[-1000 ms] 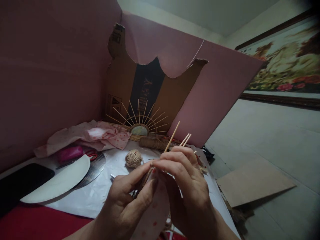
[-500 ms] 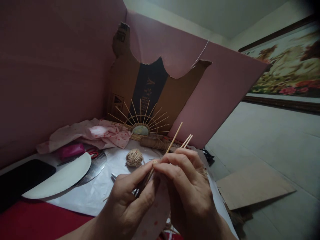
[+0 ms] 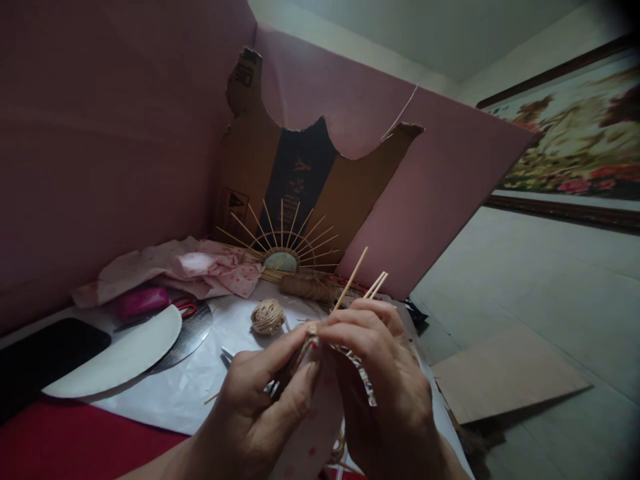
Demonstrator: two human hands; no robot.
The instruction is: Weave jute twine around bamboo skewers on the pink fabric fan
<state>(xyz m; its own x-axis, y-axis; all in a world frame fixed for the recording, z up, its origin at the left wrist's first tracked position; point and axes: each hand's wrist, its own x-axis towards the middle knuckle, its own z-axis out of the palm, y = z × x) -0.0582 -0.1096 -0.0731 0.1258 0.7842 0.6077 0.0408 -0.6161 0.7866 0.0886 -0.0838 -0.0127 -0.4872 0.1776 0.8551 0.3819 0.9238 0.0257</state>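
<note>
Both hands meet in the lower middle, over a small piece with thin wooden sticks (image 3: pixel 351 277) poking up behind them. My left hand (image 3: pixel 265 393) is closed, its thumb and fingers pinching the piece's brown, twine-like edge (image 3: pixel 301 357). With bent fingertips, my right hand (image 3: pixel 380 360) grips the same edge beside the left fingertips; its palm side is hidden. Below the right fingers shows a narrow, colourful patterned strip (image 3: pixel 369 390). Most of the held piece is covered by the hands. Just beyond them lies a ball of twine (image 3: pixel 268 316).
Against torn cardboard (image 3: pixel 250 160) stands a half-round fan of sticks (image 3: pixel 281 259). A twine roll (image 3: pixel 305 287) lies before it. At left are a white half-disc (image 3: pixel 120 357), red-handled scissors (image 3: pixel 186 307), a black phone-like slab (image 3: pixel 60 357) and pink spotted cloth (image 3: pixel 200 267).
My right fingers have lifted and shifted slightly, uncovering more of the pinched edge and the patterned strip. The sticks have moved a little to the right. My left hand keeps its pinch.
</note>
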